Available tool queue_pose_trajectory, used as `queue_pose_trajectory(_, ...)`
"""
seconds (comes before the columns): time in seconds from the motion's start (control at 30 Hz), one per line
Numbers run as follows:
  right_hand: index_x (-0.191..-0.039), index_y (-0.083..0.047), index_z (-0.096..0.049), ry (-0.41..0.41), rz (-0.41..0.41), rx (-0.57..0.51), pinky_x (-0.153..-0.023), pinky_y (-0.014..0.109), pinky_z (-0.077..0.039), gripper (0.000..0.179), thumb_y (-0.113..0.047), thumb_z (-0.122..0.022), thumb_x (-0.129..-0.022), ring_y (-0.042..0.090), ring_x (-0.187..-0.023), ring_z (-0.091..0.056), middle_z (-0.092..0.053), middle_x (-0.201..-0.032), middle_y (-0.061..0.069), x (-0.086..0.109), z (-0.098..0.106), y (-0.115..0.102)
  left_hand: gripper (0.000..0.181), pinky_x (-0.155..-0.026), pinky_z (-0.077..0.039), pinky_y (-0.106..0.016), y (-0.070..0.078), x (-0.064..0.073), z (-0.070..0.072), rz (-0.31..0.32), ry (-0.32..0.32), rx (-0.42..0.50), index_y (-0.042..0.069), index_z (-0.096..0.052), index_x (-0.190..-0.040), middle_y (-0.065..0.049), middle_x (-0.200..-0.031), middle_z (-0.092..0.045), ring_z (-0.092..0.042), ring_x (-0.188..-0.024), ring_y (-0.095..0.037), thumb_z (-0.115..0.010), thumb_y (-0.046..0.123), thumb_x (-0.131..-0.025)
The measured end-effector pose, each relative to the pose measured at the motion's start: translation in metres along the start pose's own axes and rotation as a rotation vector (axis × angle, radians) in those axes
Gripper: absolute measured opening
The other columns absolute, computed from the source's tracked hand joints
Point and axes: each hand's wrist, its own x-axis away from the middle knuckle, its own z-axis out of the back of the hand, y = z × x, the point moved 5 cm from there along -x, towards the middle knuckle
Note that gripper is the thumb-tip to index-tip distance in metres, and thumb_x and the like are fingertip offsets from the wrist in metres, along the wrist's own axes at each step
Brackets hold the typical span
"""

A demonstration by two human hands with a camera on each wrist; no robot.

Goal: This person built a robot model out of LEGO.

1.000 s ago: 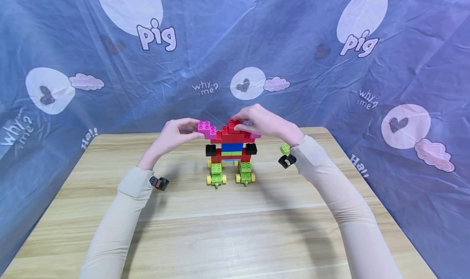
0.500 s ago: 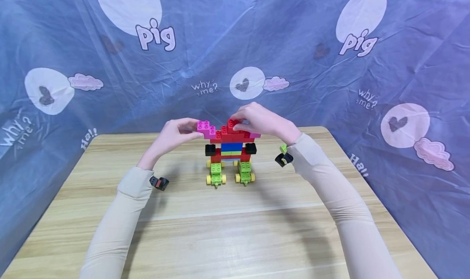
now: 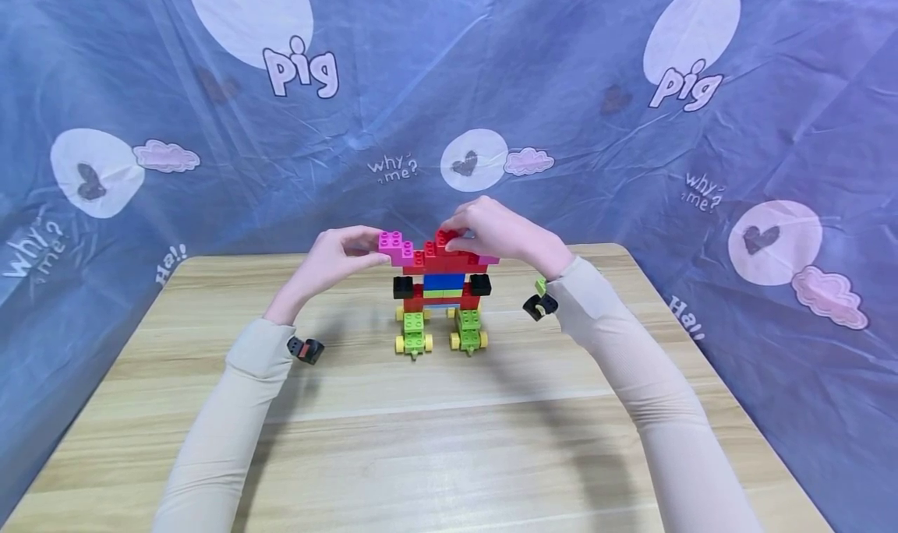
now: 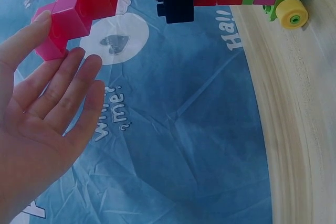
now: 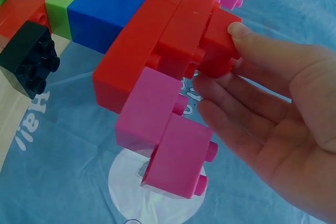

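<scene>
A robot-like figure of toy building blocks [image 3: 443, 281] stands upright at the back of the table on green wheeled bases [image 3: 414, 337] with yellow wheels. My left hand [image 3: 337, 256] pinches the stepped pink block [image 3: 395, 245] at the figure's left end, thumb on one face and fingertips on the other. On top, my right hand [image 3: 501, 233] pinches the uppermost red block [image 5: 218, 40] between thumb and fingers. In the right wrist view two more pink blocks [image 5: 178, 156] stick out beside the red ones, and a blue block [image 5: 113, 11] sits beneath the red row.
A small green block [image 3: 541, 286] lies right of the figure, partly hidden by the right sleeve. Black wrist devices [image 3: 541, 307] hang by both cuffs. Behind the wooden table [image 3: 421, 439] hangs a blue printed cloth [image 3: 393, 112].
The right forearm and wrist have shifted slightly left, covering more of the small green block. Both hands keep their holds, and the figure stays where it was.
</scene>
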Motion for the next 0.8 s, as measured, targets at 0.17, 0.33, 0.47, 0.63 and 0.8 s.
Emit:
queue_pose_trajectory(0.17,-0.105,-0.003,-0.075,0.000,-0.004,-0.003,-0.068,0.029,-0.052,0.021,-0.018,-0.074,-0.089,0.018,-0.071,-0.060,-0.075,-0.089,0.010,0.0004,-0.0004,0.0006,0.048,-0.095,-0.057,-0.043,0.0003,0.0005,0.0005,0.000,-0.002,-0.004,0.007,-0.065,-0.127,-0.016,-0.113,-0.073,-0.070,-0.103,-0.027,-0.078,0.028,-0.086)
queue_pose_trajectory(0.33,-0.101,-0.004,-0.075,-0.014,-0.002,0.008,-0.062,0.026,-0.042,0.018,-0.018,-0.073,-0.090,0.016,-0.065,-0.052,-0.070,-0.079,0.008,-0.0012,0.0001,0.0006,0.049,-0.096,-0.057,-0.044,-0.0010,-0.0003,0.0004,0.003,-0.001,-0.008,0.007,-0.065,-0.128,-0.016,-0.114,-0.073,-0.070,-0.104,-0.028,-0.078,0.029,-0.086)
queue_pose_trajectory(0.47,-0.099,-0.005,-0.076,-0.033,-0.006,0.023,-0.063,0.027,-0.047,0.016,-0.018,-0.074,-0.090,0.017,-0.066,-0.055,-0.070,-0.079,0.007,-0.0030,0.0004,-0.0007,0.050,-0.095,-0.057,-0.044,-0.0019,-0.0012,0.0001,0.001,0.001,-0.019,0.007,-0.065,-0.128,-0.015,-0.114,-0.073,-0.070,-0.103,-0.028,-0.078,0.030,-0.086)
queue_pose_trajectory(0.63,-0.102,-0.004,-0.077,-0.042,-0.015,0.026,-0.073,0.033,-0.058,0.019,-0.016,-0.075,-0.088,0.020,-0.075,-0.066,-0.075,-0.088,0.010,-0.0045,0.0015,-0.0034,0.049,-0.095,-0.057,-0.042,-0.0016,-0.0009,0.0008,-0.002,0.009,-0.031,0.007,-0.065,-0.128,-0.014,-0.114,-0.073,-0.070,-0.103,-0.027,-0.077,0.031,-0.087)
queue_pose_trajectory(0.8,-0.102,-0.003,-0.076,-0.038,-0.027,0.031,-0.074,0.034,-0.058,0.019,-0.016,-0.075,-0.088,0.020,-0.075,-0.065,-0.074,-0.088,0.010,-0.0032,0.0009,-0.0032,0.050,-0.095,-0.057,-0.044,-0.0026,-0.0011,0.0006,0.011,0.005,-0.026,0.007,-0.064,-0.129,-0.016,-0.114,-0.073,-0.070,-0.103,-0.028,-0.077,0.031,-0.087)
